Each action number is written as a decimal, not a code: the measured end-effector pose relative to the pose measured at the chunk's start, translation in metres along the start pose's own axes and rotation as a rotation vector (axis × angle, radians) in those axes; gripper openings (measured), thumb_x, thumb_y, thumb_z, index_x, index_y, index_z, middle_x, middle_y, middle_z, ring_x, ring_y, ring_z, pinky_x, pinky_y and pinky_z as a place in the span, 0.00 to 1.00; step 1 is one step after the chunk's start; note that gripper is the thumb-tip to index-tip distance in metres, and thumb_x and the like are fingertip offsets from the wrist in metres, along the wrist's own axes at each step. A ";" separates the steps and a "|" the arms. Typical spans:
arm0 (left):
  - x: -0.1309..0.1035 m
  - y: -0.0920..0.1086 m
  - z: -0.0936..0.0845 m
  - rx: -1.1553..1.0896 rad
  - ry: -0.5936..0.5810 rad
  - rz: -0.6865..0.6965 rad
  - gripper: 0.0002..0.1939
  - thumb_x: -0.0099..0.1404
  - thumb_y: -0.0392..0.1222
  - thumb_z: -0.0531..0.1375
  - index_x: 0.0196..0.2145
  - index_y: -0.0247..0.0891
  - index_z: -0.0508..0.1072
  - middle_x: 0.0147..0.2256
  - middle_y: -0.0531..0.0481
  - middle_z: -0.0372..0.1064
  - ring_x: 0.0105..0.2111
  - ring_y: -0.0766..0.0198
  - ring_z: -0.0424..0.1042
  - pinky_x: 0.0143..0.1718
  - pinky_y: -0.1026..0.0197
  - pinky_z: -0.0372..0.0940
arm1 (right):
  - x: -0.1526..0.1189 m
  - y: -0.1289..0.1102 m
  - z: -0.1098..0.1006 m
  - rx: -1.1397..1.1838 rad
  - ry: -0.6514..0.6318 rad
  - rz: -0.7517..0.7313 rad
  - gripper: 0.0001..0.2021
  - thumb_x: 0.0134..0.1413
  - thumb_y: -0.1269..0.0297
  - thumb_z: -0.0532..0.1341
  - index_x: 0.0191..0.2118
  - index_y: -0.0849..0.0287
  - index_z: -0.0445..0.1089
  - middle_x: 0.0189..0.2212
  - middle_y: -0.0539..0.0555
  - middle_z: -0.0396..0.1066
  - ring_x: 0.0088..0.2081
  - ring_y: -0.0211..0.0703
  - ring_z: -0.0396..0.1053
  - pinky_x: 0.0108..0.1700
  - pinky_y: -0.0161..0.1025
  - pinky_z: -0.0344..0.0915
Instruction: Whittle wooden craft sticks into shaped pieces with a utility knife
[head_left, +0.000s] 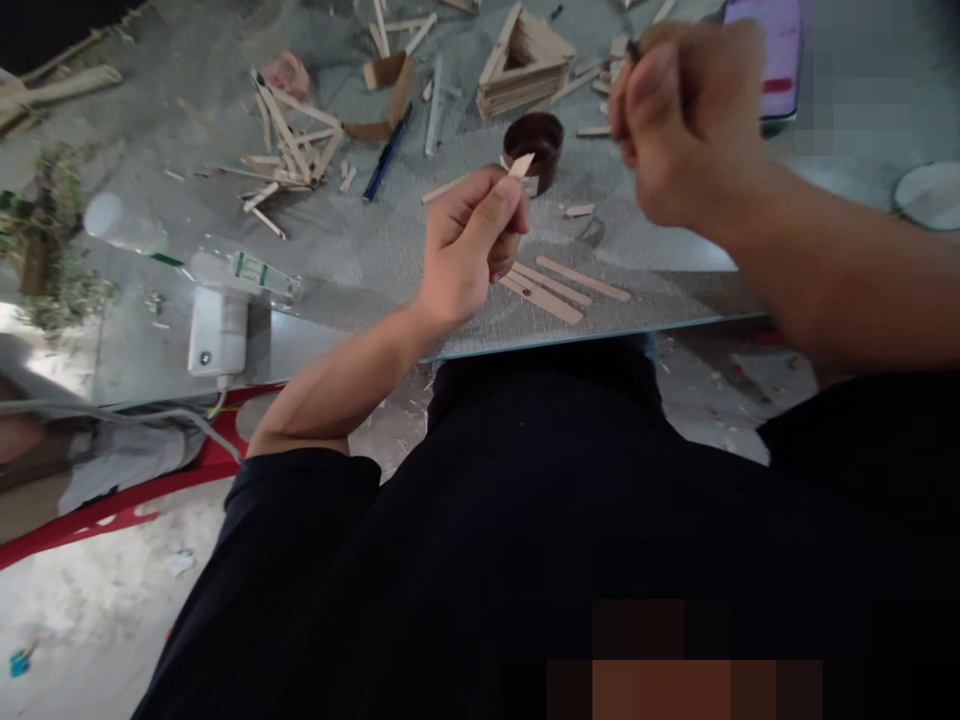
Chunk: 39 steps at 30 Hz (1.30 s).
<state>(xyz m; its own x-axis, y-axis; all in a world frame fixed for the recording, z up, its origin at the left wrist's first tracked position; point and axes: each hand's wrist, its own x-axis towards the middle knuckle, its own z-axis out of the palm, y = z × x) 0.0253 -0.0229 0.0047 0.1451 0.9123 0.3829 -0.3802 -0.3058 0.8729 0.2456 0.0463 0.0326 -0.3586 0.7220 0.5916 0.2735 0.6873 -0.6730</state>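
Observation:
My left hand is closed, pinching a flat wooden craft stick whose cut, slanted end pokes up past the thumb. Just behind that end sits a small round brown cup, open at the top. Raised at the upper right, my right hand is blurred by motion. Its fingers are curled closed, and a small dark tip shows at them; what it belongs to is hidden. Below my left hand several loose craft sticks lie near the table's front edge. A short stick scrap lies beyond them.
A triangular stack of craft sticks stands at the back, with a loose stick pile to its left. Around lie a blue pen, a plastic bottle, a corded white device and a lit phone.

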 end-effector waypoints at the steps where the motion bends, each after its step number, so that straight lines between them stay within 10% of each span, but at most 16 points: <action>1: 0.001 -0.002 0.000 0.017 -0.007 0.000 0.32 0.77 0.74 0.57 0.29 0.44 0.72 0.17 0.62 0.42 0.14 0.71 0.36 0.14 0.58 0.35 | -0.004 -0.007 0.005 0.020 -0.014 -0.080 0.39 0.75 0.26 0.51 0.31 0.60 0.68 0.22 0.50 0.58 0.23 0.36 0.56 0.28 0.42 0.45; 9: -0.001 -0.003 -0.001 0.009 0.041 -0.036 0.35 0.80 0.72 0.53 0.31 0.39 0.76 0.21 0.62 0.37 0.19 0.70 0.29 0.20 0.60 0.30 | -0.024 -0.041 0.019 0.339 -0.285 0.042 0.28 0.82 0.38 0.55 0.45 0.61 0.75 0.22 0.47 0.71 0.18 0.34 0.68 0.19 0.32 0.57; 39: -0.009 0.010 0.008 -0.126 -0.117 -0.204 0.25 0.83 0.59 0.57 0.30 0.42 0.65 0.19 0.62 0.40 0.15 0.73 0.36 0.18 0.67 0.41 | -0.032 -0.057 0.023 0.122 -0.195 -0.030 0.20 0.84 0.53 0.57 0.36 0.55 0.70 0.24 0.47 0.72 0.22 0.33 0.69 0.26 0.37 0.60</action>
<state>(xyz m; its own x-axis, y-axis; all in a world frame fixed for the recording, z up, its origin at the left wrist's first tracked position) 0.0280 -0.0361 0.0125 0.3327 0.9116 0.2415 -0.4419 -0.0756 0.8939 0.2214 -0.0182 0.0420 -0.5341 0.6640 0.5233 0.1545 0.6852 -0.7118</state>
